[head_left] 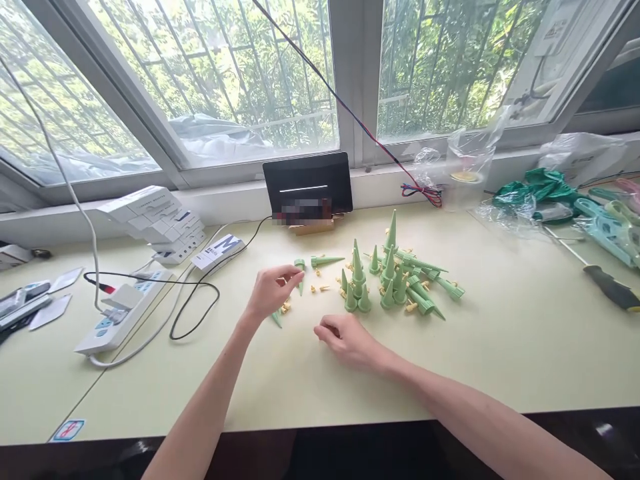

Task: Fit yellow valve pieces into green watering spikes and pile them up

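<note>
My left hand [273,291] reaches over the table with thumb and forefinger closed on a green watering spike [299,265], whose point hangs downward. Beside it lies another green spike [327,261] on its side, with small yellow valves [313,289] scattered close by. Part of one more spike [277,319] shows under my left hand. My right hand [347,339] rests on the table, fingers curled in; whatever they may hold is hidden. Beyond it, several green spikes stand point up in a cluster [357,280], and others lie in a heap [420,290] with yellow valves among them.
A black tablet [309,190] leans by the window. To the left are white boxes [155,220], a power strip [125,313] and a looping black cable [217,300]. At right lie a screwdriver [610,287], green bags [537,193] and clear plastic wrapping [470,160].
</note>
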Action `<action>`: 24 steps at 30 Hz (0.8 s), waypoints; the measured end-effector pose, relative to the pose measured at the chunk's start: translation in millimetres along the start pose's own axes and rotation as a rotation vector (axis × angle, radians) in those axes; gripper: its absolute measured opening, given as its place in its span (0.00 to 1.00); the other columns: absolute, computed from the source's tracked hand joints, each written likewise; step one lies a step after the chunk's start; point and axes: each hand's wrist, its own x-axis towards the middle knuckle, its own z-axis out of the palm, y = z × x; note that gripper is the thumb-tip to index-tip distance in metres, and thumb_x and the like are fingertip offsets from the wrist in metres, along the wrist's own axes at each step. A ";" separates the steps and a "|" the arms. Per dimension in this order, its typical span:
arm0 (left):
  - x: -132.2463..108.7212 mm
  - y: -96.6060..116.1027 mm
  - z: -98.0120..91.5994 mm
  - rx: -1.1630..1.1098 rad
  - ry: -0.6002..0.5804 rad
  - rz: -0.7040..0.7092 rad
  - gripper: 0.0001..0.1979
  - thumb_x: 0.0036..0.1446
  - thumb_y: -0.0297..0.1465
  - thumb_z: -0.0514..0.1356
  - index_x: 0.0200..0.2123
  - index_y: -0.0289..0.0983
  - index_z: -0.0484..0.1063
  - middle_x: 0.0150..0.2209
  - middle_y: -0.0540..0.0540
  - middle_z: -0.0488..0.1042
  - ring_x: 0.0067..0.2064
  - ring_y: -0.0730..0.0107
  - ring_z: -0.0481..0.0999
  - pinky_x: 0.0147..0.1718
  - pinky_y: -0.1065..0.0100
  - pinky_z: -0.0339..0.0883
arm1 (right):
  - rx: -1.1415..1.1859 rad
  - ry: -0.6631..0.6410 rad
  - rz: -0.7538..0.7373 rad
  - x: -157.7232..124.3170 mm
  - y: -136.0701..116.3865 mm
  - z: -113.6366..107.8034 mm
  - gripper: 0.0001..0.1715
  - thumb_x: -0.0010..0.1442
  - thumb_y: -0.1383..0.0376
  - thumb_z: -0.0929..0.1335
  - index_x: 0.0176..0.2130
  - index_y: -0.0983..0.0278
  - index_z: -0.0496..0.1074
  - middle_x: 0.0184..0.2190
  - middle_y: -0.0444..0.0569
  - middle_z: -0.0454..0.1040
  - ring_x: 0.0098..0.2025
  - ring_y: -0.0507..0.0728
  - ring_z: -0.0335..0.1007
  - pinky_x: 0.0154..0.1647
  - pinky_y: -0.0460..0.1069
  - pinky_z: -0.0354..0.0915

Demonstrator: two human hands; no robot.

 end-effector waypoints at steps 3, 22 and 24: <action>-6.1 -15.2 10.1 0.116 0.141 -0.016 0.12 0.61 0.37 0.56 0.31 0.38 0.75 0.28 0.49 0.77 0.26 0.71 0.69 0.31 0.70 0.66 | -0.005 0.005 -0.011 -0.5 0.1 0.0 0.20 0.64 0.60 0.62 0.22 0.63 0.58 0.19 0.39 0.57 0.23 0.49 0.50 0.25 0.46 0.49; -17.7 -41.9 37.4 0.297 0.192 0.124 0.10 0.60 0.33 0.58 0.42 0.38 0.76 0.31 0.45 0.73 0.39 0.60 0.68 0.43 0.62 0.64 | -0.007 -0.011 -0.002 -3.1 -1.2 -0.9 0.19 0.65 0.61 0.62 0.24 0.64 0.61 0.19 0.39 0.58 0.23 0.49 0.51 0.26 0.46 0.51; -17.9 -42.1 37.7 0.303 0.185 0.138 0.10 0.60 0.33 0.59 0.42 0.38 0.76 0.31 0.45 0.73 0.38 0.60 0.68 0.43 0.62 0.64 | -0.009 -0.015 -0.002 -3.0 -0.9 -1.0 0.19 0.65 0.61 0.62 0.24 0.64 0.61 0.19 0.39 0.58 0.23 0.49 0.51 0.26 0.46 0.50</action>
